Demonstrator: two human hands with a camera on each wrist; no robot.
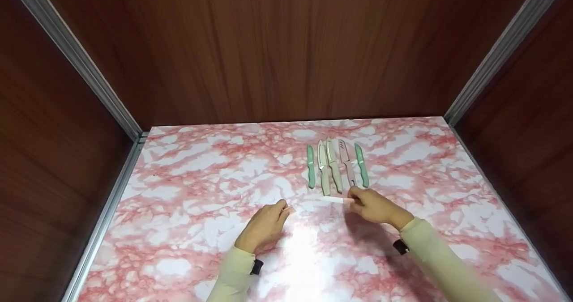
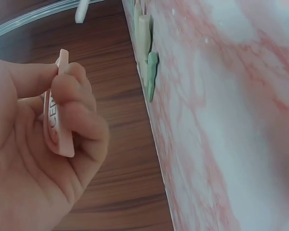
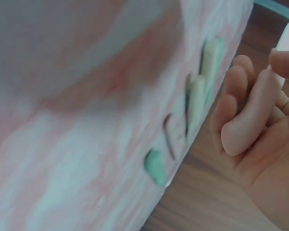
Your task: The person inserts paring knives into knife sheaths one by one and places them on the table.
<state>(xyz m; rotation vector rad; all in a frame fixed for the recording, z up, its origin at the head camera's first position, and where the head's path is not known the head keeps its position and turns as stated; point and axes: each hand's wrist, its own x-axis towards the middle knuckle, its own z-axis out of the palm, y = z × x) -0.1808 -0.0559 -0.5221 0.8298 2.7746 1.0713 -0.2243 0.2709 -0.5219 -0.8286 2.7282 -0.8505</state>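
My left hand (image 1: 264, 223) grips a small pink piece with raised lettering (image 2: 63, 132) between thumb and curled fingers; its kind I cannot tell. My right hand (image 1: 378, 207) holds a small knife by its pink handle (image 3: 254, 113). The white blade (image 1: 332, 199) points left, toward the other hand. Just beyond it lies a row of knives: a green knife (image 1: 311, 168), two cream knives (image 1: 325, 181) (image 1: 335, 176), a pink knife with slots in its blade (image 1: 344, 152) and another green knife (image 1: 363, 172). Their handles face me.
The knives lie on a table with a red and white marbled top (image 1: 179, 230). Dark wood-grain panels (image 1: 277, 51) close it in at the back and both sides, with metal rails (image 1: 107, 203) along the corners and edges.
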